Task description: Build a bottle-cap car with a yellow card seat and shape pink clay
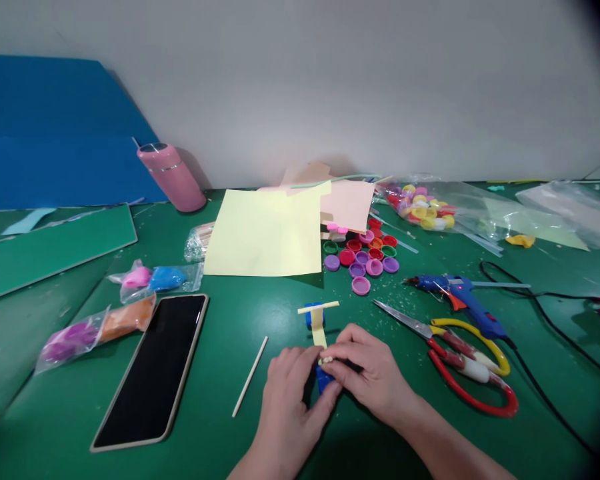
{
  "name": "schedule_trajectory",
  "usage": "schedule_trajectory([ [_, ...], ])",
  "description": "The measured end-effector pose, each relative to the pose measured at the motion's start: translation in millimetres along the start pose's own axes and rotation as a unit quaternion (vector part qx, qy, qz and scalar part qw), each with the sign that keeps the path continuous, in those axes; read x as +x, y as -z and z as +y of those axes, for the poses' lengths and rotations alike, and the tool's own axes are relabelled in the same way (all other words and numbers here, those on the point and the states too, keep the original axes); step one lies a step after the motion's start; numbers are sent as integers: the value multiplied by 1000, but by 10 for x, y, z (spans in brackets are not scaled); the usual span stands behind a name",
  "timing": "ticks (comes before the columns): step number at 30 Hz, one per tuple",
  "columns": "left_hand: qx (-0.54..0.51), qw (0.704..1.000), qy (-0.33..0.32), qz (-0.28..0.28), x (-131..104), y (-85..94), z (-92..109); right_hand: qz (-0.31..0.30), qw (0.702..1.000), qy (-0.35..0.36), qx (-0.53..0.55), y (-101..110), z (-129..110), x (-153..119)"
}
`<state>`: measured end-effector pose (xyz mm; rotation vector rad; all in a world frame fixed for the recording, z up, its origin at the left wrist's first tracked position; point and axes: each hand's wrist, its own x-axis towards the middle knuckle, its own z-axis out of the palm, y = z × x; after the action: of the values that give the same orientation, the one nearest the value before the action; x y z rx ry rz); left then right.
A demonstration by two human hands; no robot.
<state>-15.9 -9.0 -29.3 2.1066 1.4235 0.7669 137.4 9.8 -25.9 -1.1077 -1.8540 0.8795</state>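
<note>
In the head view, a small craft model lies on the table, a pale yellow paper strip (319, 333) with a blue piece (324, 380) at the near end and another at the far end. A thin pale stick (333, 305) lies across its far end. My left hand (293, 390) is closed round the near end, thumb and fingers against the blue piece. With thumb and forefinger, my right hand (367, 373) pinches small pale pieces (326, 360) over the strip; their exact kind is unclear. A loose white stick (250, 377) rests left of my left hand.
Scissors (460, 360) and a blue glue gun (460, 300) with its cord lie right. A phone (150, 373) and bagged clay (100, 327) are left. Behind stand yellow paper (265, 233), plastic caps (361, 285), a bag of caps (425, 207) and a pink bottle (173, 177).
</note>
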Motion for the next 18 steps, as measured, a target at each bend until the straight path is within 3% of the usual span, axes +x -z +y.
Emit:
schedule_trajectory([
  [18, -1, 1000, -11, 13, -3, -5, -13, 3, 1000, 5, -1, -1, 30, 3],
])
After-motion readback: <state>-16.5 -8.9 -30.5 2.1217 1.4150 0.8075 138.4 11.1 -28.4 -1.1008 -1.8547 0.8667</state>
